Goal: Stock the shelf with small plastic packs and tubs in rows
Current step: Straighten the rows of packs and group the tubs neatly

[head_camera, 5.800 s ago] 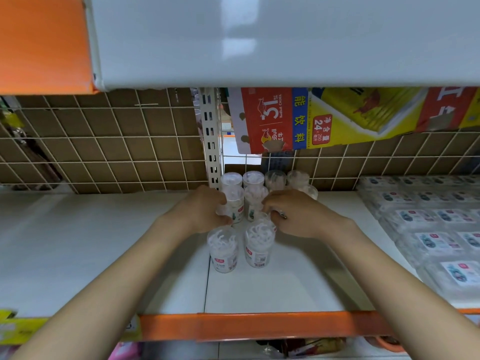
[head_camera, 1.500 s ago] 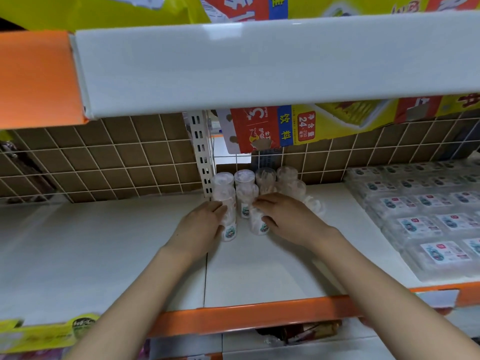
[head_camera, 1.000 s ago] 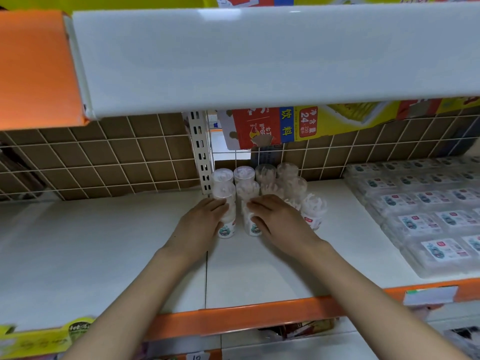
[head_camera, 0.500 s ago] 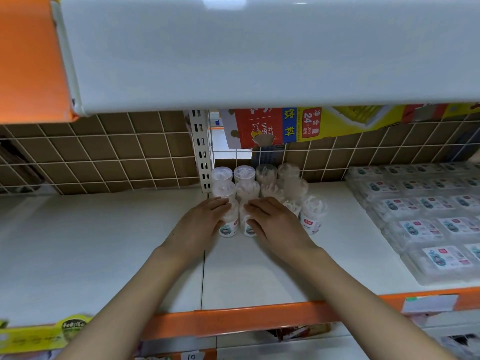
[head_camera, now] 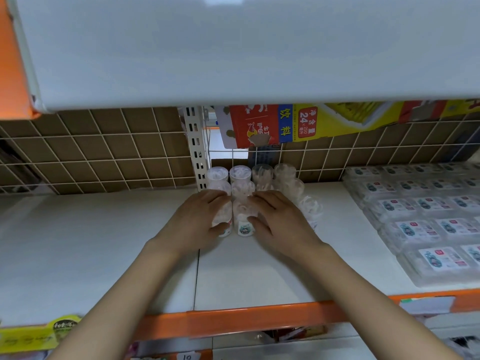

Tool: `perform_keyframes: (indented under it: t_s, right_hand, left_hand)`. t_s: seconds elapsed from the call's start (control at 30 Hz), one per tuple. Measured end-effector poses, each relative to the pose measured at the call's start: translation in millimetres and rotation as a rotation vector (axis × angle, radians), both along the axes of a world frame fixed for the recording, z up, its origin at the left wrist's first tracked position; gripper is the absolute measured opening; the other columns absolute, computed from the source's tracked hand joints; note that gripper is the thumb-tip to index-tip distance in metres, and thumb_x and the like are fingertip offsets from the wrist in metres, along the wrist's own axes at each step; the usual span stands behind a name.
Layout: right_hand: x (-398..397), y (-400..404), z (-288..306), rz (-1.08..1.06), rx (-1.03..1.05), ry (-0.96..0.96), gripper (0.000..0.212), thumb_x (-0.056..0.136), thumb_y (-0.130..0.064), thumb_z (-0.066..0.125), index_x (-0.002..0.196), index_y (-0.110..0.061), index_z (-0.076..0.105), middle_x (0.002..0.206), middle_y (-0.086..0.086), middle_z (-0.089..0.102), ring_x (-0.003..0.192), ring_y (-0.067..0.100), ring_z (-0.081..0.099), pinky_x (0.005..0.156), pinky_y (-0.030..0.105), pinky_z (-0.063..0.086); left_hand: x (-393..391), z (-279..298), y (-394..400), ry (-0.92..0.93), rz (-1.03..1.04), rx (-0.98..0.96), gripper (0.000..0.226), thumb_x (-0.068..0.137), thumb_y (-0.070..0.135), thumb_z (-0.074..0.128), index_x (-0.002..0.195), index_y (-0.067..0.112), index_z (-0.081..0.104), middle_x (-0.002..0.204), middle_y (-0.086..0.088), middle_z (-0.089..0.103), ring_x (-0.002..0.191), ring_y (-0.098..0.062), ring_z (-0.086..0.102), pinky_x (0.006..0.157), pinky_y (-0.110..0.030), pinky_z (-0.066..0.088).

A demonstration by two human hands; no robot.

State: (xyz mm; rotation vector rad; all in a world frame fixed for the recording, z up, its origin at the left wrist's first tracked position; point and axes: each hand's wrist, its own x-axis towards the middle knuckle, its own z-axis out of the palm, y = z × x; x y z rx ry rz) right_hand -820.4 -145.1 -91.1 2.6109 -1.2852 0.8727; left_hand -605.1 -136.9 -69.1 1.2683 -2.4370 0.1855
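Clear round tubs (head_camera: 240, 175) with white lids stand in short rows at the back of the white shelf (head_camera: 254, 271), beside the upright post. My left hand (head_camera: 197, 222) lies over the front left tub (head_camera: 225, 228), fingers on top and thumb curled round its front. My right hand (head_camera: 279, 222) covers the tubs beside it, thumb and forefinger against the second front tub (head_camera: 244, 226). One more tub (head_camera: 310, 207) stands just right of my right hand. What sits under my right palm is hidden.
Flat clear plastic packs (head_camera: 415, 227) with labels fill the right part of the shelf in rows. A wire grid (head_camera: 104, 152) backs the shelf and the upper shelf (head_camera: 233, 48) hangs low overhead. An orange rail (head_camera: 233, 320) edges the front.
The two front tubs stood nearer the shelf front several seconds ago and now sit back against the rows. Over the last second both hands have barely moved.
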Motion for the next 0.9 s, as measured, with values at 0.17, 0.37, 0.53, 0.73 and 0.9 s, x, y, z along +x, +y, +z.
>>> perform_keyframes:
  t_s: [0.17, 0.37, 0.53, 0.73, 0.9]
  right_hand:
    - [-44, 4, 9, -0.046, 0.017, 0.001, 0.036, 0.085, -0.024, 0.051, 0.114, -0.006, 0.063, 0.113, 0.01, 0.063, 0.104, 0.027, 0.054, 0.087, 0.033, 0.047]
    - [-89, 0, 14, -0.132, 0.093, -0.036, 0.042, 0.081, -0.033, 0.05, 0.111, -0.007, 0.064, 0.107, 0.011, 0.064, 0.098, 0.03, 0.056, 0.084, 0.036, 0.049]
    - [-99, 2, 3, -0.108, 0.152, 0.016, 0.04, 0.079, -0.04, 0.052, 0.1, -0.009, 0.066, 0.105, 0.008, 0.064, 0.096, 0.03, 0.058, 0.08, 0.035, 0.05]
    - [-106, 2, 0, -0.048, 0.162, -0.031, 0.044, 0.077, -0.046, 0.053, 0.097, -0.007, 0.061, 0.102, 0.007, 0.062, 0.096, 0.018, 0.049, 0.074, 0.022, 0.039]
    - [-112, -2, -3, -0.055, 0.129, -0.026, 0.028, 0.077, -0.036, 0.056, 0.087, -0.011, 0.058, 0.094, 0.004, 0.063, 0.087, 0.026, 0.056, 0.071, 0.026, 0.037]
  left_hand:
    - [-35, 6, -11, 0.021, -0.03, 0.015, 0.036, 0.079, 0.035, 0.056, 0.101, 0.009, 0.065, 0.099, -0.008, 0.066, 0.087, -0.026, 0.061, 0.067, -0.035, 0.051]
    - [-87, 9, -15, 0.074, -0.101, 0.017, 0.015, 0.073, 0.016, 0.058, 0.088, 0.017, 0.057, 0.088, 0.001, 0.058, 0.078, -0.018, 0.052, 0.061, -0.027, 0.028]
    - [-106, -5, -24, -0.13, -0.102, 0.011, 0.05, 0.061, 0.011, 0.073, 0.11, 0.007, 0.064, 0.11, -0.012, 0.066, 0.099, -0.03, 0.063, 0.075, -0.034, 0.049]
    - [-120, -14, -13, -0.17, -0.013, -0.049, 0.057, 0.042, 0.006, 0.084, 0.097, 0.006, 0.07, 0.09, -0.01, 0.069, 0.077, -0.026, 0.067, 0.062, -0.027, 0.052]
    - [-126, -7, -3, -0.223, 0.101, -0.175, 0.039, 0.046, 0.04, 0.087, 0.074, 0.016, 0.073, 0.065, -0.002, 0.062, 0.057, -0.022, 0.058, 0.055, -0.027, 0.043]
